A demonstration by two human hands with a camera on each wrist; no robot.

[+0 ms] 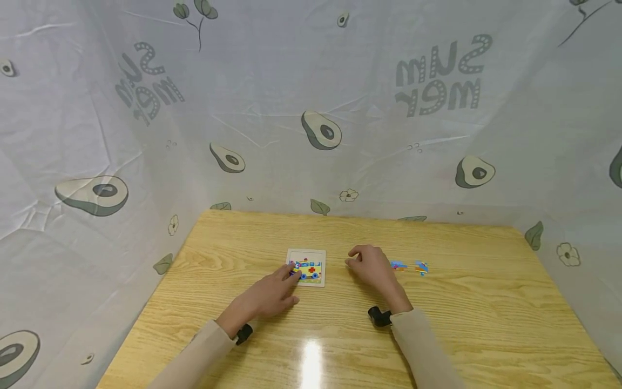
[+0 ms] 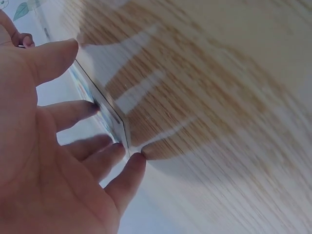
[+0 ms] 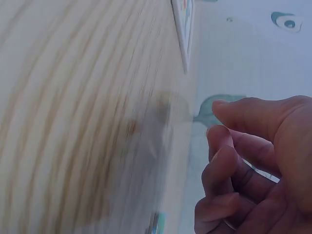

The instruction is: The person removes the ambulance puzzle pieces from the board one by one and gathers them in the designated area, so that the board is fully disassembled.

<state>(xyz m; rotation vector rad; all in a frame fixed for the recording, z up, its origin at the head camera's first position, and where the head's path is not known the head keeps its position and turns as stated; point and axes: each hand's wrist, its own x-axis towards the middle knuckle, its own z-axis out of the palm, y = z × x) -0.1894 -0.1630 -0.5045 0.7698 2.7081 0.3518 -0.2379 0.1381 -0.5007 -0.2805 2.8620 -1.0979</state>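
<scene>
A small square puzzle board [image 1: 306, 252] with a pale frame lies on the table, showing a yellow ambulance [image 1: 312, 270] with a red cross. My left hand [image 1: 272, 292] rests on its left side, fingers spread and touching it; the left wrist view shows fingertips [image 2: 117, 148] at the board's edge. To the right of the board, my right hand [image 1: 371, 267] is held above the table with loosely curled fingers. A gap shows between its thumb and index finger in the right wrist view, and nothing visible is held there. Loose puzzle pieces [image 1: 421, 267] lie just right of that hand, some partly hidden behind it.
The wood-grain table [image 1: 486, 302] runs up to a pale hanging sheet [image 1: 272, 183] printed with avocados and leaves, at the back and both sides. Each wrist carries a black camera mount [image 1: 379, 317]. A bright light reflection sits on the table's near middle.
</scene>
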